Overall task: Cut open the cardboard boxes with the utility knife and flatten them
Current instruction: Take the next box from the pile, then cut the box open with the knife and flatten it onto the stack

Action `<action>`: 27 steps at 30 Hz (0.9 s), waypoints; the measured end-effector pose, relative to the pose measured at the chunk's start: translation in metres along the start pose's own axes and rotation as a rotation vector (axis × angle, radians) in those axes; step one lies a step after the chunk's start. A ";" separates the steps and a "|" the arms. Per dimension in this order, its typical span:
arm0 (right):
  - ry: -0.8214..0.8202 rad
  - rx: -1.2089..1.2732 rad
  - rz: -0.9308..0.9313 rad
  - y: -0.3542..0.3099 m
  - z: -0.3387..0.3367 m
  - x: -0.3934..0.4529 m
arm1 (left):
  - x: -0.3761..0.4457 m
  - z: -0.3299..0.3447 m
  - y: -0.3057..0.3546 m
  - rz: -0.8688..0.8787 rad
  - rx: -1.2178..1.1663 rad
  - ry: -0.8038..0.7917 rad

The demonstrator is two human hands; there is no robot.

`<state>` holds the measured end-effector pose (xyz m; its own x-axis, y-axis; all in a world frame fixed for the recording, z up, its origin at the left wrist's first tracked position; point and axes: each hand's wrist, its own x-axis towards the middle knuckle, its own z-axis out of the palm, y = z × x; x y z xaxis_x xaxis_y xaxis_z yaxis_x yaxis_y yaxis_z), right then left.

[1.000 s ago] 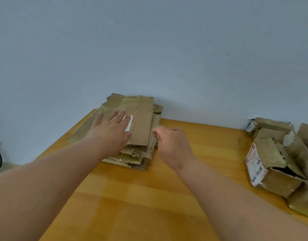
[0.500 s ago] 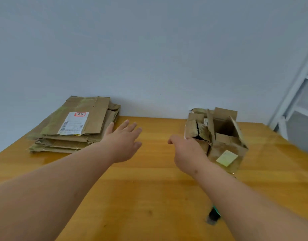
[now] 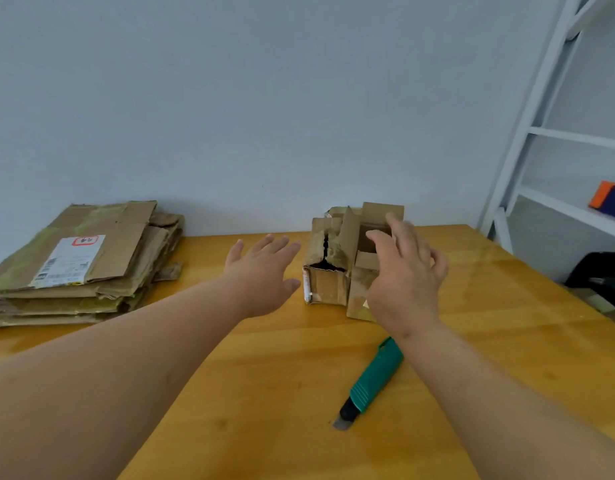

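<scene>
Boxes (image 3: 347, 261): two or so small brown cardboard ones, torn and open-topped, huddled at centre frame on one glossy yellow wooden table (image 3: 271, 375); exact count unclear, since the right hand (image 3: 405, 271) hangs in front with fingers spread and loosely bent, holding nothing. Left hand (image 3: 261, 271): one, just left of the boxes, flat, fingers straight and slightly apart, apart from the cardboard. Knife (image 3: 372, 381): one, green plastic ribbed handle, short grey blade out, lower centre; flattened cardboard stack (image 3: 77, 265): one, several layers, white label on top, left edge.
</scene>
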<state>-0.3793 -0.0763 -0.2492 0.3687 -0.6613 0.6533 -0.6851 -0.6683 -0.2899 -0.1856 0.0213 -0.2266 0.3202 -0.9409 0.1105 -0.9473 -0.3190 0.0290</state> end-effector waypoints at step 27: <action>0.076 0.467 0.548 0.009 -0.029 0.029 | -0.009 -0.027 0.009 -0.001 -0.129 0.037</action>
<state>-0.3933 -0.0914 -0.2125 -0.0071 -0.9288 0.3706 -0.4127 -0.3348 -0.8471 -0.1970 0.0300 -0.2010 0.3229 -0.9350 0.1465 -0.9409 -0.3005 0.1561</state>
